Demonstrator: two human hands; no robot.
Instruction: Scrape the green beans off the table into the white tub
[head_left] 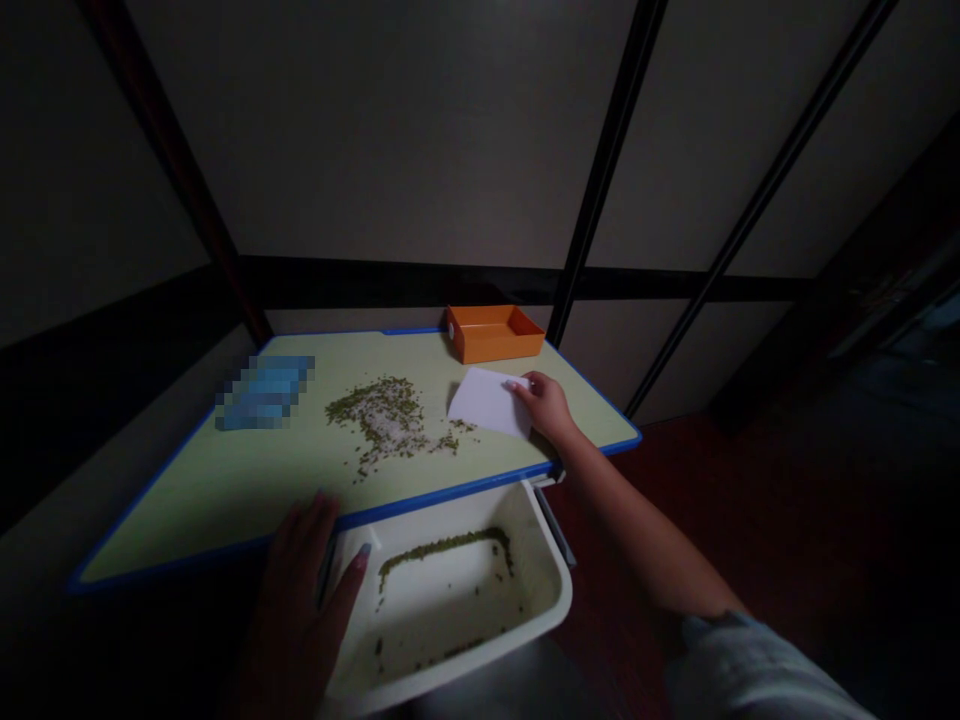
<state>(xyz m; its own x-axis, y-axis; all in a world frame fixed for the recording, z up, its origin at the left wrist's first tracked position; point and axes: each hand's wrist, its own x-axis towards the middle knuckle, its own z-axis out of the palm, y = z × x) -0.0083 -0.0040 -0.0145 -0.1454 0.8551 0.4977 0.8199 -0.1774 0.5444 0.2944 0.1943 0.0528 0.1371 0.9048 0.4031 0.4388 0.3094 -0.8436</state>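
My right hand (546,405) pinches the right edge of a white sheet of paper or card (491,402), its thumb on top. The sheet is tilted low over the table, its lower left edge beside a loose scatter of small green pieces mixed with pale grains (390,418). These pieces look like chopped dry plant bits or seeds; I cannot tell which. Against the table's front edge sits a white plastic tub (551,600), with similar green bits along its inner bottom edges. My left hand (304,580) grips the tub's left side, thumb over the rim and fingers near the table edge, partly in shadow.
An orange open box (502,345) stands at the back of the pale yellow-green table (202,500), which has a blue rim. A blurred-out blue item (266,392) lies at the left. Behind rise dark-framed panels (420,130). Reddish floor (675,500) shows at right.
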